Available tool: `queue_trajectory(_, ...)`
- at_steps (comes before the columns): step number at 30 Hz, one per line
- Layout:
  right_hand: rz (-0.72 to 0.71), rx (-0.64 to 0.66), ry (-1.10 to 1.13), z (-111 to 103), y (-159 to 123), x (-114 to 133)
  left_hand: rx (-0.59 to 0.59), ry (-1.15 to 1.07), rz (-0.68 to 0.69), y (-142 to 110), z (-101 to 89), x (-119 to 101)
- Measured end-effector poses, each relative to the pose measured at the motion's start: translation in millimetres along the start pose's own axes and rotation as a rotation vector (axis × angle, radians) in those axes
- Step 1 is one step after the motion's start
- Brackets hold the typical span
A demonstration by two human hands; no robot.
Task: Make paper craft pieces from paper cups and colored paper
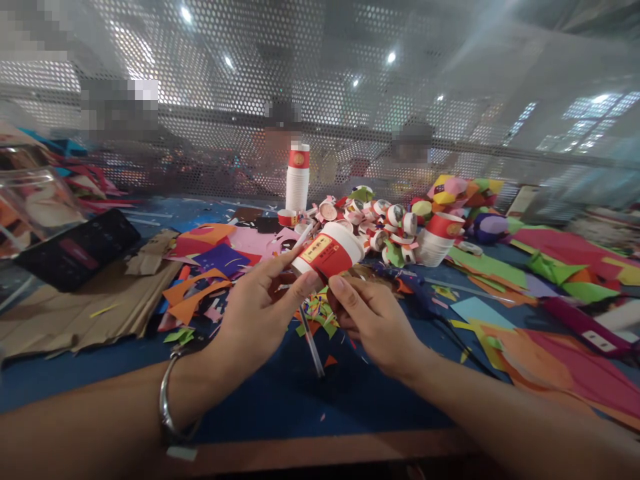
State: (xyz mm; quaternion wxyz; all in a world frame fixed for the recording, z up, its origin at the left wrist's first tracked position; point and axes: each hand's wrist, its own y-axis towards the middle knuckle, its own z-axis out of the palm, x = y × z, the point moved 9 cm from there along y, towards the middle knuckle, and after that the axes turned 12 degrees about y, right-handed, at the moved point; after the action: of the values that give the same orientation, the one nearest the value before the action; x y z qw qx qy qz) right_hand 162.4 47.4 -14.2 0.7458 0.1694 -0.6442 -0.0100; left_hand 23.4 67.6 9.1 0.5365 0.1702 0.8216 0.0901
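Note:
My left hand [260,310] and my right hand [373,320] both grip a white paper cup with a red band [327,250], held on its side above the blue table [310,400]. Left thumb and fingers pinch the cup's lower end; the right fingers curl under it. A thin pen-like stick [311,343] hangs down from between the hands; which hand holds it I cannot tell. A metal bangle [167,400] sits on my left wrist.
Coloured paper scraps [210,267] lie left, large sheets [550,347] right. A cup stack [297,177] stands behind, beside cut cup rings [385,223] and a tilted cup stack [440,237]. Cardboard [85,307], a black tray [75,250] and a perforated screen [320,100] are there.

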Motion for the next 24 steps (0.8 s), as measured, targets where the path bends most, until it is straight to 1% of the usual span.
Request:
queue_trajectory(7, 0.028, -0.018, 0.01, -1, 0, -1, -0.01, 0.029, 0.032, -1, -0.7, -3)
queue_trajectory(10, 0.029, -0.012, 0.018, 0, 0, 0, -0.018, 0.026, 0.097, 1, -3.8, -8)
queue_trajectory(13, 0.029, -0.011, 0.017, 0, 0, 0, -0.051, 0.075, 0.172, 1, -8.9, -15)
queue_trajectory(16, 0.016, -0.002, 0.017, 0, -1, 1, -0.068, 0.125, 0.2, 0, -10.6, -19)
queue_trajectory(19, -0.002, 0.0, 0.0, 0, -1, 3, -0.053, 0.041, 0.153, -1, -7.6, -17)
queue_trajectory(24, -0.018, -0.009, -0.038, -1, 1, 5, 0.032, -0.33, -0.038, 1, 7.4, 1)
